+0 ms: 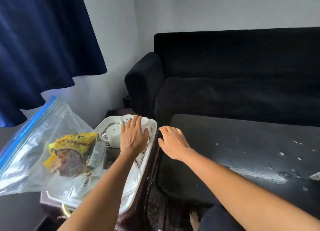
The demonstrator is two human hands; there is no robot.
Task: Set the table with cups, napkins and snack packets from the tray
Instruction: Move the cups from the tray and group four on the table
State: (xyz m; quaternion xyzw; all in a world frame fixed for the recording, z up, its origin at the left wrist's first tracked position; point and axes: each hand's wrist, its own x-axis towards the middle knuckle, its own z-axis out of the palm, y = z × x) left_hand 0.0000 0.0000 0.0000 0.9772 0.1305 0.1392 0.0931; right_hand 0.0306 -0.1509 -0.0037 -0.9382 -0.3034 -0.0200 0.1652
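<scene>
A white tray [152, 127] stands left of the dark table [242, 153]. White cups lie in its far end; one cup [113, 134] shows plainly, another [127, 118] sits behind it. My left hand [133, 137] is spread flat over the cups, fingers straight, hiding at least one cup. A clear zip bag [43, 144] with yellow snack packets [74, 153] inside leans over the tray's left side. My right hand [173, 142] rests at the table's left edge with relaxed fingers, holding nothing. Napkins cannot be made out.
A black sofa [233, 78] stands behind the table. A blue curtain [43, 40] hangs at the upper left. The tabletop has scuffed, pale worn patches [270, 173] at the right. A narrow gap [156, 170] separates tray stand and table.
</scene>
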